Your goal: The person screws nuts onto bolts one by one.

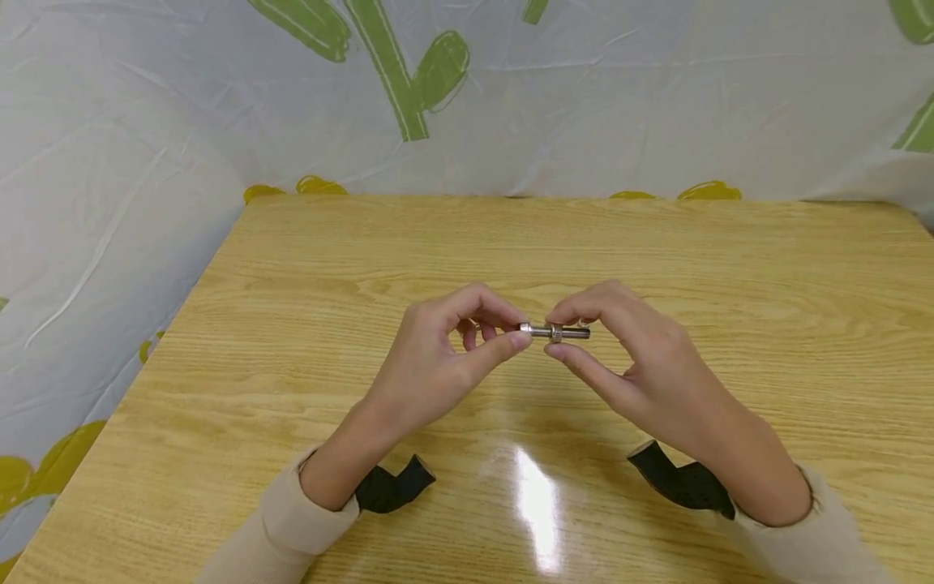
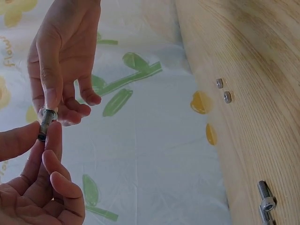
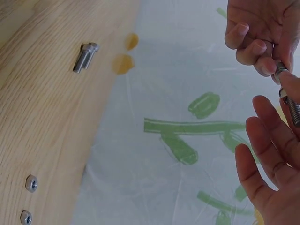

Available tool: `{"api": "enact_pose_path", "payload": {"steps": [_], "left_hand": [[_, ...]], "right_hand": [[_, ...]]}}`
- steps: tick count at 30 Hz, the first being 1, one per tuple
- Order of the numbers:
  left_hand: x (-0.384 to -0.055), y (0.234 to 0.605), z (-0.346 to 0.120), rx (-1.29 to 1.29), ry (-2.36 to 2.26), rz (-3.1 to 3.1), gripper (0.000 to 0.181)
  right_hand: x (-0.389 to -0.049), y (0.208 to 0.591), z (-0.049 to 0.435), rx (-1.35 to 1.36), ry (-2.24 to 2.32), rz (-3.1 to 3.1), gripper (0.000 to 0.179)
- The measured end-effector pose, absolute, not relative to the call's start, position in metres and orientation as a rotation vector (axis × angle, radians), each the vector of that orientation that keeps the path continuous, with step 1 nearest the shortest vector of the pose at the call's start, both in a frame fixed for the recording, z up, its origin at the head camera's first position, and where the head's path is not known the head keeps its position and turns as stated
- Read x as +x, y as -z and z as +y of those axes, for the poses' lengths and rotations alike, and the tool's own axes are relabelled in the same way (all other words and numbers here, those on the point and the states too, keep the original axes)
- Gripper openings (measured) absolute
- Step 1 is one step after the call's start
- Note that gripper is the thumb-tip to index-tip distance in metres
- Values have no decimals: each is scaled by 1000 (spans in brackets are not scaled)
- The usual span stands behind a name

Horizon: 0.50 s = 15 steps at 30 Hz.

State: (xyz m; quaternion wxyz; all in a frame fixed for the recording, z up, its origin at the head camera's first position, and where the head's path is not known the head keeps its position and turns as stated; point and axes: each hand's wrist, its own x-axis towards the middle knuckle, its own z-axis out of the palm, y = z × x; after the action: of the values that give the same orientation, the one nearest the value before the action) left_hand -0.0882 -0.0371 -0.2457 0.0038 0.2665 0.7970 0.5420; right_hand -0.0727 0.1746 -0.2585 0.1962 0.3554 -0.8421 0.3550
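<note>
Both hands meet above the wooden table in the head view, at the two ends of a silver bolt (image 1: 541,332) held level. My left hand (image 1: 441,353) pinches the bolt's head between thumb and index finger. Around the shank sits a nut (image 1: 557,332), pinched by thumb and index finger of my right hand (image 1: 645,357). The threaded end sticks out past the nut toward the right palm. In the right wrist view, the bolt's threads (image 3: 295,115) show beside the right thumb, and the left fingers partly hide the head.
Two loose nuts (image 2: 228,97) lie on the table (image 2: 262,56) in the left wrist view. Apart from them are two more bolts (image 3: 85,58), side by side in the right wrist view. Behind the table hangs a pale sheet (image 1: 584,105) with plant drawings.
</note>
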Motion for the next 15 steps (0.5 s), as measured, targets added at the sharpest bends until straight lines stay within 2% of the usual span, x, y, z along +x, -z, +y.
{"api": "enact_pose_path", "payload": {"steps": [9,15], "left_hand": [[-87,245,-37,868,-1718,2482,7],[-87,245,-36,866,-1718,2478,6]], "right_hand": [[-71,255,171,970,-1014,-2369,9],[-70,255,170,879,-978,-2416,10]]}}
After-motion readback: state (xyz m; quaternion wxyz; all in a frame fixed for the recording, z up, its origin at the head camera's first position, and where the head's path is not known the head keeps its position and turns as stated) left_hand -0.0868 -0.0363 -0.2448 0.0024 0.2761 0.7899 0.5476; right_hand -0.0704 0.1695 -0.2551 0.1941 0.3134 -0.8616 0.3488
